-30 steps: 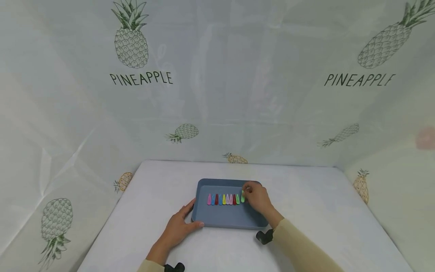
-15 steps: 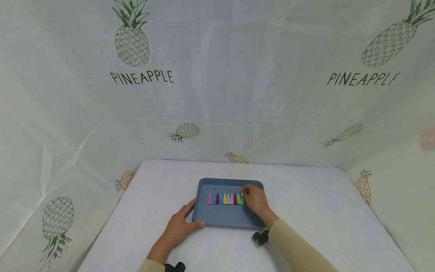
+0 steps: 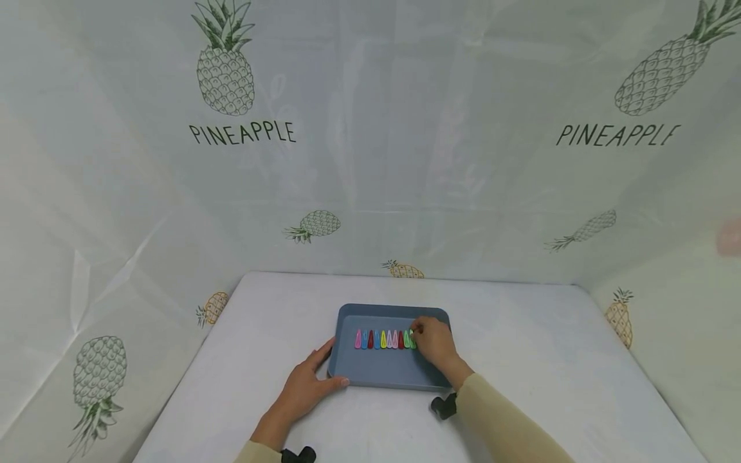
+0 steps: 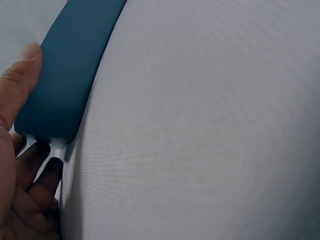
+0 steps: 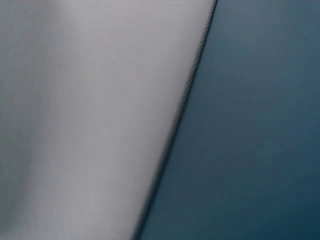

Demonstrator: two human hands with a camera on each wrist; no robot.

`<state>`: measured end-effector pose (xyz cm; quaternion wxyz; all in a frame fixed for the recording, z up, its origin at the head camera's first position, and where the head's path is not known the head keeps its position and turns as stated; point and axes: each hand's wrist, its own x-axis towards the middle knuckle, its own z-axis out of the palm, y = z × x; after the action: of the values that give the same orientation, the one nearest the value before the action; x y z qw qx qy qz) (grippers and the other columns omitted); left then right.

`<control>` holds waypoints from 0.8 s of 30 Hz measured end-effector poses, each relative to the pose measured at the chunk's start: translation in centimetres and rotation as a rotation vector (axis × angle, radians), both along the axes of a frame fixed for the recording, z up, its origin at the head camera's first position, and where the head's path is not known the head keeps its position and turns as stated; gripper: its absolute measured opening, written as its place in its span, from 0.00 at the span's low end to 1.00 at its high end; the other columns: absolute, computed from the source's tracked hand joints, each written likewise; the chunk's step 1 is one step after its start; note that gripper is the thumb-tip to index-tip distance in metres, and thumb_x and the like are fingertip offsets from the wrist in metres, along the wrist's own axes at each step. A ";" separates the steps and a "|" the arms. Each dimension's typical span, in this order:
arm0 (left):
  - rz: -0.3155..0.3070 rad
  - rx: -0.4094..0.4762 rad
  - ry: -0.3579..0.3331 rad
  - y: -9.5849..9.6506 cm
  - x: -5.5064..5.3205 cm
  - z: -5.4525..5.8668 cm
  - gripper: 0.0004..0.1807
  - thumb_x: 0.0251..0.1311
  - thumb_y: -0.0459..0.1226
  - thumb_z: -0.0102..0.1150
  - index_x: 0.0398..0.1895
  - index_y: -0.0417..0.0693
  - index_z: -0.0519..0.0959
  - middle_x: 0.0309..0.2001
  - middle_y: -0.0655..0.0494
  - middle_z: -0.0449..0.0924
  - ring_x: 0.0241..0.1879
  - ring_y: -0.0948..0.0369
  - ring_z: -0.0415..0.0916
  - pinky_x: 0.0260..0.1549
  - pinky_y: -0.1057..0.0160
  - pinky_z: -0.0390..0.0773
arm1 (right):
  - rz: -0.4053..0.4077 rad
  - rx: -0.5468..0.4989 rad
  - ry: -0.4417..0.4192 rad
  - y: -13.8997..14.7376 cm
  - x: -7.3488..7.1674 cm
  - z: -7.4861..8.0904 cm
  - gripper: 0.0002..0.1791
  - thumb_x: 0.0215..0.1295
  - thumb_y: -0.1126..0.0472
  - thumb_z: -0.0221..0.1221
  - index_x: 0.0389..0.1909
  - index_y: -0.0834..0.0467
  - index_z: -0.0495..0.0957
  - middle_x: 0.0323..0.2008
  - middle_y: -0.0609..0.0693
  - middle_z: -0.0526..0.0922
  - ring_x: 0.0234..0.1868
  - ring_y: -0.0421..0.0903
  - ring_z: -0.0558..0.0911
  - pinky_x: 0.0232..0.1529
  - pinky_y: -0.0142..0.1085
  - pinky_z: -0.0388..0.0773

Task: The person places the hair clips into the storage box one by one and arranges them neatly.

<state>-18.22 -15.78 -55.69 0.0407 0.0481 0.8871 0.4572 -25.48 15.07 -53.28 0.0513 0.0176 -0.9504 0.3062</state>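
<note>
A blue-grey tray (image 3: 388,373) lies on the table with a row of snap hair clips across its middle. From a pink hair clip (image 3: 357,339) at the left end, the row runs through blue, red, yellow and pale pink to green. At the right end my right hand (image 3: 438,345) pinches a green hair clip (image 3: 413,343), close beside another green hair clip (image 3: 407,339); the fingertips partly cover it. My left hand (image 3: 303,388) grips the tray's near left corner, thumb (image 4: 31,57) against the near wall and fingers round the side.
A white-covered table (image 3: 521,347) surrounds the tray (image 5: 250,130), whose near wall fills much of the right wrist view. Behind and beside stands a pale curtain (image 3: 405,161) printed with pineapples. Black wrist devices (image 3: 444,406) sit at both sleeves.
My right hand has moved slightly left with the green hair clip, narrowing the gap to the row's end. The left hand keeps its hold on the tray corner.
</note>
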 end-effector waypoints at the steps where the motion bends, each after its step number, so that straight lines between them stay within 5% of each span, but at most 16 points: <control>1: 0.000 0.000 0.000 0.0 0.0 0.0 0.54 0.50 0.63 0.78 0.81 0.66 0.66 0.79 0.51 0.67 0.80 0.36 0.56 0.73 0.27 0.60 | -0.001 -0.001 -0.003 0.0 0.0 0.0 0.03 0.65 0.68 0.68 0.38 0.61 0.87 0.30 0.49 0.86 0.30 0.42 0.80 0.32 0.38 0.79; 10: 0.003 -0.007 -0.008 0.0 -0.2 -0.2 0.54 0.51 0.63 0.78 0.82 0.67 0.65 0.79 0.51 0.66 0.79 0.36 0.58 0.73 0.28 0.61 | -0.013 -0.070 0.010 0.2 0.2 0.4 0.05 0.68 0.66 0.66 0.42 0.61 0.88 0.35 0.51 0.88 0.33 0.43 0.81 0.36 0.41 0.81; 18: 0.007 0.009 -0.013 -0.5 -0.2 -0.5 0.54 0.51 0.62 0.79 0.82 0.68 0.64 0.79 0.52 0.66 0.80 0.36 0.56 0.73 0.27 0.59 | -0.039 -0.230 0.088 0.9 1.8 1.7 0.11 0.72 0.59 0.67 0.51 0.59 0.86 0.40 0.51 0.89 0.43 0.48 0.86 0.45 0.46 0.84; 24: 0.036 0.086 -0.011 -1.3 0.2 0.0 0.51 0.56 0.59 0.77 0.82 0.64 0.65 0.79 0.52 0.68 0.81 0.43 0.58 0.77 0.33 0.57 | -0.052 -0.245 0.112 2.7 3.3 2.5 0.16 0.74 0.57 0.66 0.58 0.59 0.83 0.47 0.54 0.88 0.49 0.51 0.86 0.49 0.46 0.85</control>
<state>-18.01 -17.08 -55.70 0.0350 0.0312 0.8672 0.4957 -22.18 17.80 -50.82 0.1139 0.0036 -0.9017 0.4171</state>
